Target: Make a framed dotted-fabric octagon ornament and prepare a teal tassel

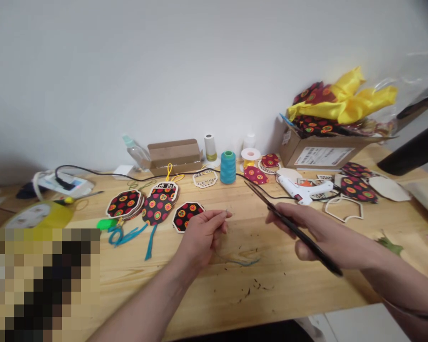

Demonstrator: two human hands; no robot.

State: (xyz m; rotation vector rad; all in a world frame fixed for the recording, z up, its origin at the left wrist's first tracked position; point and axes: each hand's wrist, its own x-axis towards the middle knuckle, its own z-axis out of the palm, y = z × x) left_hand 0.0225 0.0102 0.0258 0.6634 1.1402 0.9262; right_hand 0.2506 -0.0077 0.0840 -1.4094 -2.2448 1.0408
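Note:
My left hand (203, 228) is closed in a pinch over the middle of the table. It holds a thin teal thread (249, 262) whose tail trails on the wood below; a tiny end shows at the fingertips. My right hand (314, 232) is closed around a pair of dark scissors (303, 237), seen nearly edge-on, their tips pointing up and left. Those tips are apart from the thread. Just behind my left hand lies an octagonal flower-patterned piece (187, 216) with a pale rim. A teal thread spool (228, 168) stands farther back.
Left are stacked patterned pieces (124, 204), another with teal tassels (159, 209) and a yellow tape roll (39, 218). Right are a white glue gun (305, 187), a pale frame (344, 209) and a cardboard box (317, 152) of fabric. A black cable (146, 179) crosses behind. Dark scraps (251, 287) lie in front.

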